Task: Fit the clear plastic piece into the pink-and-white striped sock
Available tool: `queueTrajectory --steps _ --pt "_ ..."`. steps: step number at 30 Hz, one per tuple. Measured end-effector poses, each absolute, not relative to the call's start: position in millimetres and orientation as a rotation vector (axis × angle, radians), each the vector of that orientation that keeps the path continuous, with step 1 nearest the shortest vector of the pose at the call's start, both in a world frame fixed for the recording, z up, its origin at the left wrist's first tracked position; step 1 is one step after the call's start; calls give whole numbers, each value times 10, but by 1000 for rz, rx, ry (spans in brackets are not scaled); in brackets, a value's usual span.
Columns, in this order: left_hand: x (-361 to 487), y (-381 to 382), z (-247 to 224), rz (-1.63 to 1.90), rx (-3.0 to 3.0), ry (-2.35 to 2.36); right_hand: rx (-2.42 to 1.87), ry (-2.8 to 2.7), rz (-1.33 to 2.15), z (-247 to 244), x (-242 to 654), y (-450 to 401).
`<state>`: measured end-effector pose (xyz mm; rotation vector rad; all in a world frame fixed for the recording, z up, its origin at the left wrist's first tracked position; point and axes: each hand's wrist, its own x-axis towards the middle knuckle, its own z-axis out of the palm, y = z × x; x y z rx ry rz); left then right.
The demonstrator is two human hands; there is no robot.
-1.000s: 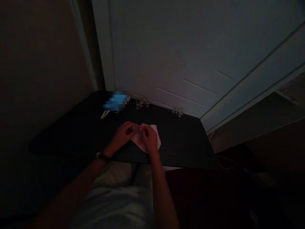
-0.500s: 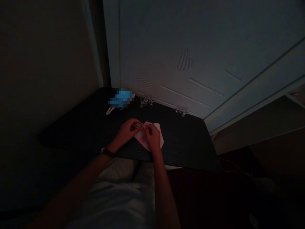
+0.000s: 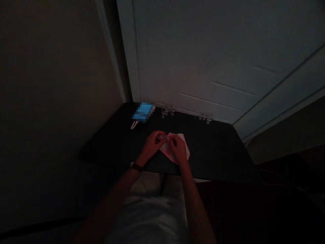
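My left hand [image 3: 152, 142] is closed around a small clear, shiny piece [image 3: 161, 137], partly covered by the fingers; its exact kind is too dark to make out. Close beside it, my right hand [image 3: 178, 146] has its fingers pinched together at the piece's right end, on a pale pink and white cloth [image 3: 186, 155]. The cloth spreads out under and around the right hand, over the dark table. Both sets of fingertips nearly meet, and what lies between them is mostly hidden.
A dark table [image 3: 215, 156] stands against a white panel [image 3: 228, 61] with embossed hearts. Along its back edge sit two clusters of small clear pieces, a left cluster [image 3: 168, 111] and a right cluster [image 3: 206, 117]. A phone-like device [image 3: 143, 112] with a blurred blue screen and a white cable lies at back left.
The view has shifted, so table and hands appear farther right. Both hands keep nearly the same hold at the cloth and clear piece, with only slight finger movement.
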<state>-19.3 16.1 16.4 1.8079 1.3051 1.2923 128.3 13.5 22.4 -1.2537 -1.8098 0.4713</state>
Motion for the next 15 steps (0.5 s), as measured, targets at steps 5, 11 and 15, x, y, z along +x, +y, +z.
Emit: queueTrajectory --steps 5,11,15 --pt "-193 129 192 1303 1806 1284 -1235 -1796 505 228 1296 118" --pt "-198 103 238 1292 1855 1267 -1262 -1799 498 221 1296 113" --pt "-202 102 249 1296 1856 1246 -1224 -1800 501 218 1294 122"
